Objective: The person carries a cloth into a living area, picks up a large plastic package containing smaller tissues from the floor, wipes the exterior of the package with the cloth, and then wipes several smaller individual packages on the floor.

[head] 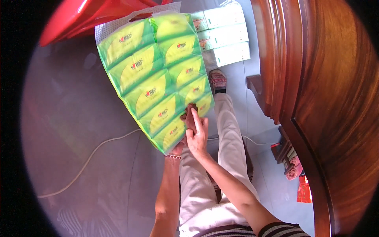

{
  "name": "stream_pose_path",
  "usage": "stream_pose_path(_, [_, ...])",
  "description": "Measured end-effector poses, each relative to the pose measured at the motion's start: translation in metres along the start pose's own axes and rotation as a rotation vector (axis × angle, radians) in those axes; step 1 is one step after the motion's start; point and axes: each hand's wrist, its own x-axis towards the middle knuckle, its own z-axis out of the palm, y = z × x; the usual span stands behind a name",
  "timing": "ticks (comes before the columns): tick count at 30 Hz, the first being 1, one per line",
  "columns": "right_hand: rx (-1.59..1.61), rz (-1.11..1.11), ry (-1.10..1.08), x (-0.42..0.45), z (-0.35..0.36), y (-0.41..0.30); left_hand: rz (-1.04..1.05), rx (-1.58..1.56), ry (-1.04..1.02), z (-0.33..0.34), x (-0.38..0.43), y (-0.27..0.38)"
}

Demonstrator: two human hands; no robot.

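Note:
A large clear plastic pack of green and yellow tissue packets [151,93] lies slanted in front of me, with a handle cut-out at its far end. My left hand [178,148], with a beaded bracelet at the wrist, grips the near corner of the pack; most of its fingers are hidden beneath it. In my right hand [197,134] is a crumpled brown cloth [191,118], pressed on the pack's near right part with the index finger stretched along it.
A red plastic stool or chair [97,17] stands at the far left. White tissue packs [228,35] are stacked beyond my foot. A curved polished wooden table [334,89] fills the right side. A white cable [88,161] crosses the tiled floor. Below the table's edge lies a red packet [304,191].

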Motion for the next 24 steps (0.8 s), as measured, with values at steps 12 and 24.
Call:
stream_pose_path(12, [-0.442, -0.054, 0.023, 0.200, -0.079, 0.082, 0.086, -0.188, 0.395, -0.005, 0.004, -0.021])
stream_pose_path(24, [-1.423, -0.029, -0.461, 0.286, -0.056, -0.023, 0.136, -0.312, 0.367, -0.008, 0.057, -0.009])
